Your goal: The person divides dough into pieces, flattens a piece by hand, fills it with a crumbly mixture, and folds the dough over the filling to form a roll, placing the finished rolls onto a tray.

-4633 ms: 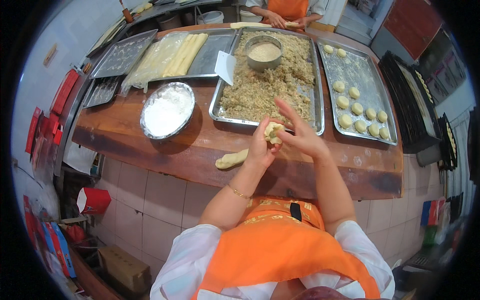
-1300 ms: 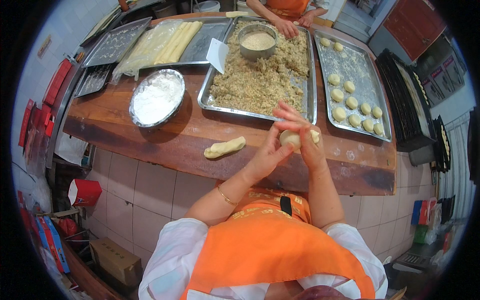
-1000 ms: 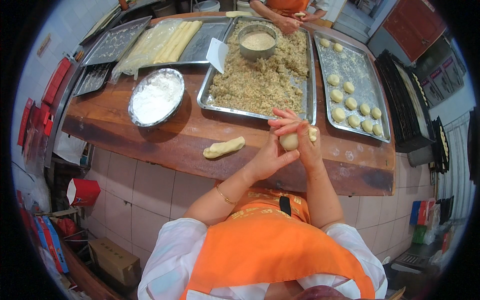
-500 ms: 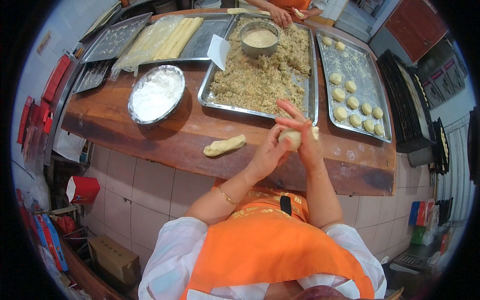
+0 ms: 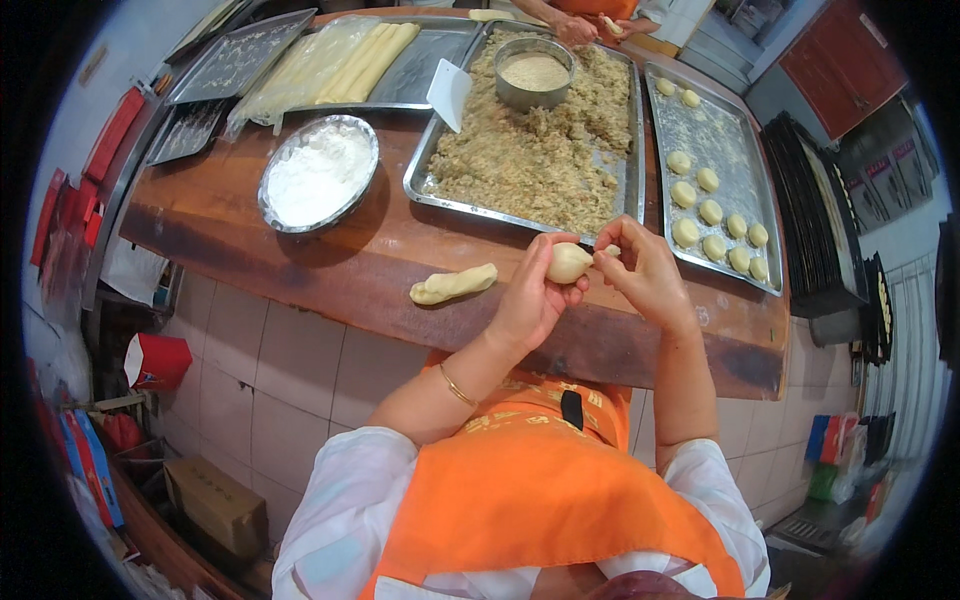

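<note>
Above the near part of the wooden table, my left hand (image 5: 530,303) is closed round a smooth, pale dough ball (image 5: 569,262). My right hand (image 5: 648,275) is at the ball's right side, its thumb and fingers pinching a small bit of dough (image 5: 611,251) there. Whether that bit is still joined to the ball I cannot tell. A short dough log (image 5: 453,285) lies on the table to the left of my left hand. Beyond both hands is a metal tray of crumbly brown filling (image 5: 515,170), with a round metal tin (image 5: 536,98) of pale grains standing in it.
On the right, a floured tray (image 5: 715,125) carries several dough balls. A bowl of white flour (image 5: 318,175) stands left, and a white scraper (image 5: 449,95) rests at the filling tray's edge. Dough strips (image 5: 368,62) lie behind. A co-worker's hands (image 5: 590,27) work across the table.
My hands were pressed together round the dough ball. Now my right hand has drawn back to the right and pinches the dough's end, while my left hand cups the ball.
</note>
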